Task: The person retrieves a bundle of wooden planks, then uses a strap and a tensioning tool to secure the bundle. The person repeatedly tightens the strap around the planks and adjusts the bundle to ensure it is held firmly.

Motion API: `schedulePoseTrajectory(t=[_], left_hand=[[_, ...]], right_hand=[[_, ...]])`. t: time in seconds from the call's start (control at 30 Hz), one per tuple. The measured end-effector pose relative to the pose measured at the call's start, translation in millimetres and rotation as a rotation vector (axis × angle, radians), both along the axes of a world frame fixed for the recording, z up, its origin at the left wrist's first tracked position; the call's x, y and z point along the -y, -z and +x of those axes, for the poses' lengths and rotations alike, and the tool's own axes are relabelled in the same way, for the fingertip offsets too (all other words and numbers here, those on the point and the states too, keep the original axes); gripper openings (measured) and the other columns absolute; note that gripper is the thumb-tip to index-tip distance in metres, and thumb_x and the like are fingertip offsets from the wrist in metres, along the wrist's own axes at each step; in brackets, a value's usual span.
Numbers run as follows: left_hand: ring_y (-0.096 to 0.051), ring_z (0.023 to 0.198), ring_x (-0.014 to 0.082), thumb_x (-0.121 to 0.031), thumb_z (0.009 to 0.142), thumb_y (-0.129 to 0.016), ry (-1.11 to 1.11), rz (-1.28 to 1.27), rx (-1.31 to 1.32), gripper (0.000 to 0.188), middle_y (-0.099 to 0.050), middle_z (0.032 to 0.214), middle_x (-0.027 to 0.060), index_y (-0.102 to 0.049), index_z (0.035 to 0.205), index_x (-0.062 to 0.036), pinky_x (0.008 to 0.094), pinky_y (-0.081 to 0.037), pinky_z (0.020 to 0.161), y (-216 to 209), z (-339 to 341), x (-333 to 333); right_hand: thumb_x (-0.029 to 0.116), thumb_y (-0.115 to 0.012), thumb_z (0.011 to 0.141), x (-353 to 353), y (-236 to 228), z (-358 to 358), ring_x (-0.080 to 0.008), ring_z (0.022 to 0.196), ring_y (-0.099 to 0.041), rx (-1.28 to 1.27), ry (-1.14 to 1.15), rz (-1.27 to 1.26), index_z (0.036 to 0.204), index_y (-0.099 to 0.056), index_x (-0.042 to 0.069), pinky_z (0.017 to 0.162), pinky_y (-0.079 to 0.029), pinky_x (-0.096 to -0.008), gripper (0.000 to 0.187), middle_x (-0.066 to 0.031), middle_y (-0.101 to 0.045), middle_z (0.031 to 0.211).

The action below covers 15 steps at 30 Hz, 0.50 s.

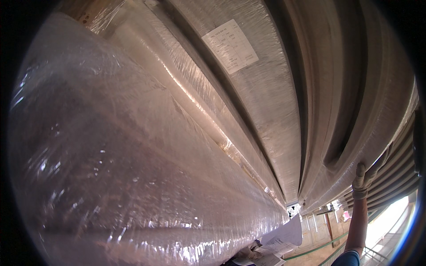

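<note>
At the lower right my right hand (364,181), in a light work glove, is raised on an outstretched arm. It rests against the lower edge of a film-wrapped stack (377,111), thumb apart from the stretched fingers, and it is open. Near the bottom middle, several white paper sheets (282,241) stick out, one curling upward. My left hand (250,252), partly hidden and dim, is closed on these papers. A large bundle in shiny clear film (102,146) fills the left side, right beside the papers.
Between the bundles stands another wrapped stack (262,106) bearing a white printed label (230,46). Dark gaps separate the stacks. At the far right are ribbed, layered edges (395,177). Below lie a floor (310,252), a green rail (317,248) and a bright opening (390,217).
</note>
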<state>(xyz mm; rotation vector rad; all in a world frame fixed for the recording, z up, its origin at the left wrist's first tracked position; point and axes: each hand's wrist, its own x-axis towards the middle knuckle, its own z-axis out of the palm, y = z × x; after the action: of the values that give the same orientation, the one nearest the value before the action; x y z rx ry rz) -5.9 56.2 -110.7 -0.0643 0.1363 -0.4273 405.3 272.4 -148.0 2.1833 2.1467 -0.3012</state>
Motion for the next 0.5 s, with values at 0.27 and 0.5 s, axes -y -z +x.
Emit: schedulePoseTrajectory(t=[0.27, 0.5], left_hand=[[-0.058, 0.088, 0.0094, -0.047, 0.093, -0.07, 0.007, 0.02, 0.026, 0.052, -0.069, 0.098, 0.0022, -0.07, 0.117, -0.0015, 0.0272, -0.047, 0.08, 1.4, -2.3, -2.3], [-0.059, 0.089, 0.0097, -0.048, 0.093, -0.07, 0.018, 0.057, 0.05, 0.052, -0.069, 0.099, 0.0025, -0.07, 0.117, -0.0015, 0.0274, -0.047, 0.081, 0.0, -1.4, -4.9]], right_hand=[[0.075, -0.042, 0.09, 2.7, -0.2, 0.7, -0.0366, 0.153, -0.013, 0.015, -0.016, 0.002, 0.161, -0.012, 0.014, 0.124, -0.016, -0.0559, 0.099, -0.0184, -0.015, 0.164], [0.072, -0.041, 0.091, 4.5, 1.5, 2.3, -0.0357, 0.154, -0.011, 0.011, -0.037, 0.009, 0.161, -0.012, 0.017, 0.124, -0.016, -0.0557, 0.094, -0.018, -0.014, 0.164]])
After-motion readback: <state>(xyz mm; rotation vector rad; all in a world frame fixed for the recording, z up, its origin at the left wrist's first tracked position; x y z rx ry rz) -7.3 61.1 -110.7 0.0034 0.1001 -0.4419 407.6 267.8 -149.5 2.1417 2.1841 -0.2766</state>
